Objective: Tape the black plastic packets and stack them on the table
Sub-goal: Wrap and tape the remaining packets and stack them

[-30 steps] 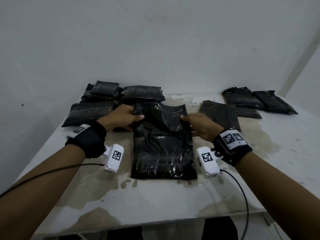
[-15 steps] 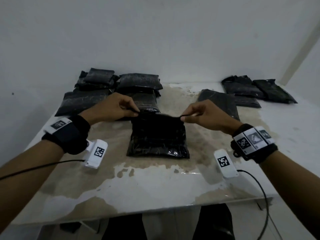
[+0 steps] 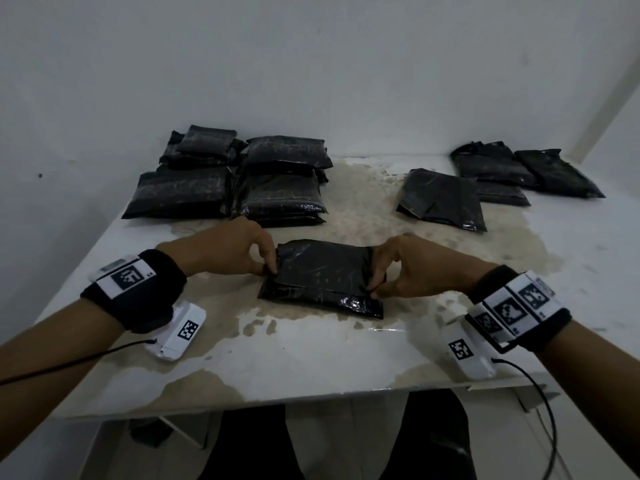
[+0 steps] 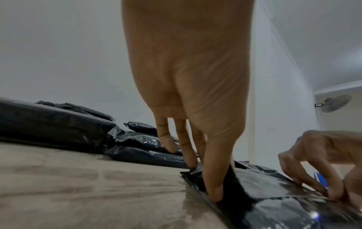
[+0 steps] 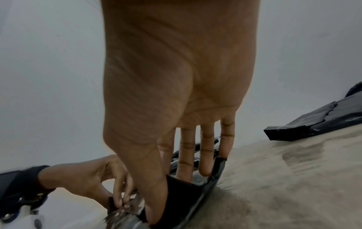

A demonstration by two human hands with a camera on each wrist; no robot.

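At the middle of the stained white table, the left hand and right hand each pinch an end of the folded-over flap of a black plastic packet lying flat, thumbs seemingly tucked under the fold. Beyond, folded packets sit stacked far left, flatter ones far right.

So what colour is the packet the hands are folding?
Shiny black, seen best from the head camera: the packet on the table.
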